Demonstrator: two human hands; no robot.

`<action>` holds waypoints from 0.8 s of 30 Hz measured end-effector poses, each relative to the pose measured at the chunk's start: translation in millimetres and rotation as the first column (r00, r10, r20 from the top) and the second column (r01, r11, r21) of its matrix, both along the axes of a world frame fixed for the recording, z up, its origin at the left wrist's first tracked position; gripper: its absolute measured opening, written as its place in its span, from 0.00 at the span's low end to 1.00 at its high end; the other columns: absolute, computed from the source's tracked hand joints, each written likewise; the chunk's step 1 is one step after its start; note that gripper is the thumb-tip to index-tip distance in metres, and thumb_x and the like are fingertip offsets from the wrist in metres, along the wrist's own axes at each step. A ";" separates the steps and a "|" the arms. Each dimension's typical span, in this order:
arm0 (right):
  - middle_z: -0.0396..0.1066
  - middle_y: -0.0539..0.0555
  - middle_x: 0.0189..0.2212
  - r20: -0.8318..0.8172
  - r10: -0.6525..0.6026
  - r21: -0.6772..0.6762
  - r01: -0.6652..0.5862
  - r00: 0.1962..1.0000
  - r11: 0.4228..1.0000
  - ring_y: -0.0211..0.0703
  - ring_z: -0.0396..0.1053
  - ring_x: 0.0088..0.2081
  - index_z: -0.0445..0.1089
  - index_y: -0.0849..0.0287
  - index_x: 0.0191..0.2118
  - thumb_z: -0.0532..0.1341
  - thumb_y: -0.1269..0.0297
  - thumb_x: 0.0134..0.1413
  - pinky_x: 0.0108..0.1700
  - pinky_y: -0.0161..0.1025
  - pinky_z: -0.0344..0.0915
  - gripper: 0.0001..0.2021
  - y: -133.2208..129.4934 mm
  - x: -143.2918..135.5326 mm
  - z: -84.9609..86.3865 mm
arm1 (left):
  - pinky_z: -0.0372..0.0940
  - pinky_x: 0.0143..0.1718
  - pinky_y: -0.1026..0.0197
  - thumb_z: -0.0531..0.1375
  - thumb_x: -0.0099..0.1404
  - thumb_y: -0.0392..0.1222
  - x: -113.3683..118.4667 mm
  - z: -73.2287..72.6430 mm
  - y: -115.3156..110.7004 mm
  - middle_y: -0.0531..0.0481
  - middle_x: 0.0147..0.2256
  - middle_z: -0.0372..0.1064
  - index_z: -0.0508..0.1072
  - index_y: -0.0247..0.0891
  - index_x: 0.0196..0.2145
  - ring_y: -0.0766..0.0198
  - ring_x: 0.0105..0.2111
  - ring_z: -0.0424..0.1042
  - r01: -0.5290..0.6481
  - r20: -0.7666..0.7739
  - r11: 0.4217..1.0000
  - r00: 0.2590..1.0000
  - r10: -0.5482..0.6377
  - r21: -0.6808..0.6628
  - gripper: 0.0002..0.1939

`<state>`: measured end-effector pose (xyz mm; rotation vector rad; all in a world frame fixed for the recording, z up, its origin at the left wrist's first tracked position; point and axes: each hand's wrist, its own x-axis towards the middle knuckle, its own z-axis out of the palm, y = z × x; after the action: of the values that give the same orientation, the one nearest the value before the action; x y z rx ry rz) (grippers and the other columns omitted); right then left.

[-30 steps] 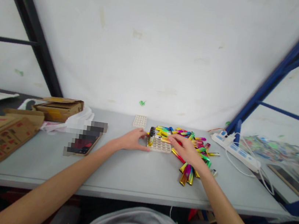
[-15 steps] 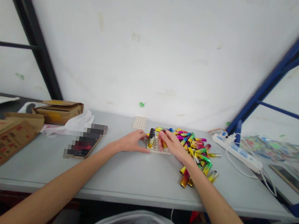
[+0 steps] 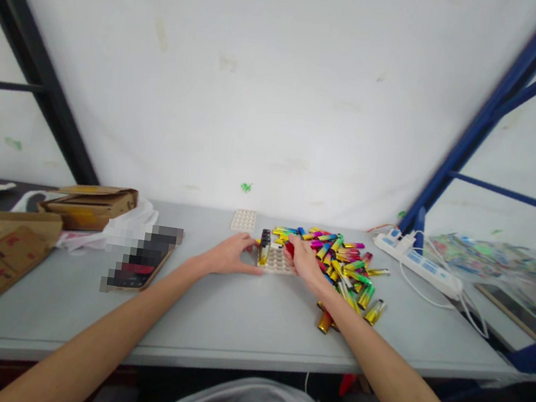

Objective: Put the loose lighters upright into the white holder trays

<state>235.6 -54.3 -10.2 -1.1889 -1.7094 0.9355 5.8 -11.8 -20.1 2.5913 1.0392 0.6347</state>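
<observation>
Tray [image 3: 279,268] steadied by left hand [image 3: 231,256], red lighter [image 3: 290,247] pinched in right hand [image 3: 306,264]

Hands apart, one at each side of the tray. Tray sits at centre of frame, flat on the grey table [image 3: 212,313]. Its left end is held between left thumb and fingers. A red lighter is clamped in the right fingertips, over the tray; its lower end is hidden, so exact tilt and any contact with a hole cannot be told. A short row of upright lighters [image 3: 263,251] is seated at the tray's left end, black tops up. Open holes are seen to the right of that row. Loose lighters [image 3: 353,267] are heaped right of centre, just beside the right hand. A second tray [image 3: 244,219] is placed farther back, near the wall.

For good placing, the tray should be kept pressed down at its left end, with fingers clear of the holes. The lighter is best turned fully upright above its hole, then lowered straight, not forced at a slant. The seated row should not be brushed by the knuckles. Grip is best kept high on the lighter, since the foil-like body could be slippery.
</observation>
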 end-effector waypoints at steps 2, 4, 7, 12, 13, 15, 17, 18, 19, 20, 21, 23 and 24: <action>0.48 0.47 0.14 -0.037 -0.045 -0.045 0.044 0.998 0.998 0.40 0.51 0.19 0.58 0.53 0.21 0.43 0.36 0.64 0.24 0.38 0.53 0.30 -1.5 -0.2 -0.5 | 0.67 0.44 0.54 0.67 0.53 0.68 -0.1 -0.1 0.1 0.43 0.40 0.72 0.76 0.35 0.48 0.52 0.40 0.72 0.004 0.001 1.000 1.000 -0.004 0.006 0.37; 0.48 0.47 0.14 -0.085 -0.063 -0.097 0.055 0.994 0.994 0.39 0.49 0.19 0.55 0.53 0.20 0.44 0.38 0.64 0.23 0.37 0.52 0.29 -3.8 -1.3 1.4 | 0.67 0.43 0.54 0.66 0.53 0.69 -0.3 -0.3 0.4 0.43 0.39 0.72 0.77 0.36 0.47 0.52 0.39 0.71 0.008 0.004 1.000 1.000 -0.008 0.013 0.36; 0.47 0.46 0.14 -0.145 -0.062 -0.157 0.039 0.988 0.987 0.38 0.47 0.18 0.53 0.53 0.19 0.45 0.41 0.65 0.22 0.37 0.49 0.28 -5.6 -3.5 5.4 | 0.67 0.43 0.55 0.66 0.53 0.69 -0.6 -0.4 0.8 0.44 0.38 0.72 0.77 0.36 0.47 0.53 0.39 0.71 0.009 0.003 1.000 1.000 -0.010 0.014 0.36; 0.46 0.46 0.14 -0.128 -0.085 -0.153 0.065 0.988 0.986 0.37 0.46 0.18 0.52 0.53 0.18 0.45 0.39 0.65 0.22 0.37 0.48 0.30 -2.0 -3.3 4.3 | 0.67 0.43 0.55 0.66 0.54 0.69 -0.8 0.0 0.7 0.44 0.39 0.72 0.76 0.36 0.48 0.53 0.40 0.71 0.011 -0.012 1.000 1.000 -0.011 0.011 0.36; 0.46 0.46 0.14 -0.116 -0.092 -0.136 0.076 0.989 0.988 0.37 0.47 0.18 0.51 0.53 0.18 0.44 0.38 0.65 0.22 0.37 0.49 0.30 -1.3 -2.6 3.1 | 0.67 0.44 0.55 0.66 0.54 0.70 -0.8 0.0 0.7 0.43 0.39 0.72 0.76 0.36 0.48 0.53 0.40 0.71 0.010 -0.016 1.000 1.000 -0.009 0.011 0.37; 0.47 0.47 0.14 -0.100 -0.102 -0.105 0.092 0.990 0.990 0.38 0.48 0.18 0.51 0.53 0.18 0.43 0.38 0.66 0.22 0.37 0.50 0.30 -0.8 -1.4 1.3 | 0.67 0.44 0.54 0.66 0.53 0.70 -0.7 -0.1 0.6 0.43 0.40 0.72 0.76 0.35 0.48 0.52 0.40 0.71 0.005 -0.015 1.000 1.000 -0.004 0.010 0.37; 0.48 0.47 0.14 -0.104 -0.102 -0.098 0.091 0.989 0.991 0.38 0.49 0.18 0.52 0.53 0.18 0.43 0.38 0.65 0.23 0.37 0.50 0.30 -1.0 -0.8 0.6 | 0.67 0.44 0.54 0.66 0.53 0.69 -0.7 -0.2 0.5 0.43 0.40 0.72 0.76 0.36 0.48 0.52 0.40 0.72 0.005 -0.004 1.000 1.000 -0.005 0.008 0.37; 0.48 0.47 0.14 -0.114 -0.099 -0.103 0.088 0.989 0.991 0.38 0.49 0.18 0.53 0.53 0.19 0.44 0.36 0.65 0.23 0.37 0.50 0.31 -1.1 -0.6 0.6 | 0.67 0.44 0.54 0.67 0.53 0.69 -0.7 -0.1 0.5 0.43 0.40 0.72 0.76 0.36 0.48 0.52 0.39 0.72 0.008 0.001 1.000 1.000 -0.008 0.006 0.37; 0.48 0.47 0.14 -0.127 -0.092 -0.109 0.078 0.988 0.991 0.38 0.49 0.18 0.54 0.53 0.20 0.43 0.35 0.64 0.22 0.37 0.50 0.31 -0.9 -0.6 0.6 | 0.67 0.44 0.54 0.67 0.53 0.69 -0.8 -0.1 0.5 0.43 0.40 0.72 0.76 0.36 0.48 0.53 0.39 0.72 0.011 0.005 1.000 1.000 -0.011 0.005 0.37; 0.48 0.46 0.14 -0.140 -0.079 -0.109 0.064 0.987 0.992 0.38 0.48 0.18 0.56 0.53 0.21 0.43 0.33 0.63 0.22 0.38 0.49 0.31 -0.6 -0.5 0.6 | 0.67 0.43 0.54 0.67 0.53 0.69 -0.8 0.0 0.5 0.44 0.40 0.72 0.76 0.36 0.48 0.53 0.39 0.72 0.014 0.007 1.000 1.000 -0.014 0.006 0.36; 0.48 0.46 0.15 -0.148 -0.065 -0.097 0.051 0.987 0.994 0.38 0.48 0.18 0.58 0.54 0.23 0.43 0.31 0.62 0.22 0.38 0.49 0.32 0.0 -0.4 0.4 | 0.67 0.43 0.55 0.67 0.53 0.69 -0.9 0.1 0.5 0.44 0.40 0.72 0.76 0.36 0.48 0.53 0.39 0.72 0.016 0.007 1.000 1.000 -0.016 0.007 0.36; 0.52 0.46 0.16 -0.133 -0.041 -0.032 0.037 0.990 0.999 0.39 0.51 0.19 0.64 0.55 0.28 0.41 0.29 0.61 0.22 0.38 0.51 0.33 1.2 0.1 -0.5 | 0.67 0.44 0.55 0.66 0.53 0.69 -0.9 0.4 0.5 0.44 0.39 0.72 0.76 0.37 0.48 0.53 0.40 0.72 0.015 0.001 1.000 1.000 -0.015 0.011 0.36; 0.55 0.47 0.18 -0.108 -0.034 0.013 0.036 0.994 0.999 0.39 0.53 0.19 0.66 0.55 0.31 0.41 0.30 0.62 0.23 0.38 0.53 0.34 1.5 0.4 -1.1 | 0.67 0.44 0.55 0.66 0.53 0.69 -0.9 0.5 0.5 0.44 0.39 0.72 0.76 0.36 0.47 0.53 0.40 0.71 0.014 -0.003 1.000 1.000 -0.014 0.012 0.36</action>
<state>236.0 -52.8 -11.4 -1.1348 -1.6022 0.9471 4.9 -11.4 -19.6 2.6087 1.0200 0.6354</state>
